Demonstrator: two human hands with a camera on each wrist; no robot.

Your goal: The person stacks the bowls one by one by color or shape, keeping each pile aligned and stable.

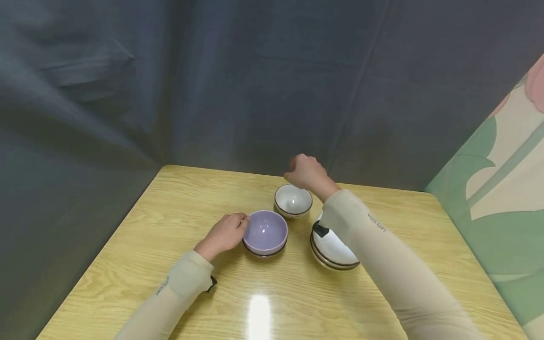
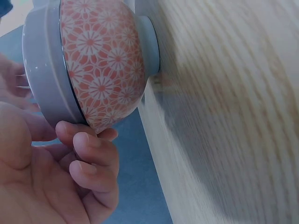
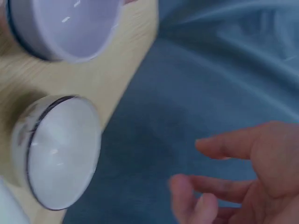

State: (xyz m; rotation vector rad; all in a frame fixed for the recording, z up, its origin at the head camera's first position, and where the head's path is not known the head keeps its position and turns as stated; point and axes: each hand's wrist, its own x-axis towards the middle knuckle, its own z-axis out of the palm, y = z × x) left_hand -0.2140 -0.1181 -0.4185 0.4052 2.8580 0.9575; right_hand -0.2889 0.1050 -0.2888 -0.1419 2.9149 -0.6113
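A purple bowl point(image 1: 265, 231) sits nested inside a bowl with a red-and-white flower pattern point(image 2: 103, 60), which stands on the table. My left hand point(image 1: 226, 231) pinches the purple bowl at its left edge; its fingertips are right where the two bowls meet. Behind them stands a white bowl with a dark rim point(image 1: 293, 200). My right hand point(image 1: 308, 174) is raised just beyond this white bowl, and in the right wrist view its fingers are apart, thumb spread, holding nothing.
Stacked white bowls with dark rims point(image 1: 333, 250) stand at the right, partly hidden under my right forearm. A dark curtain point(image 1: 272, 94) hangs behind the wooden table point(image 1: 182, 203), and a floral panel point(image 1: 501, 189) borders the right side.
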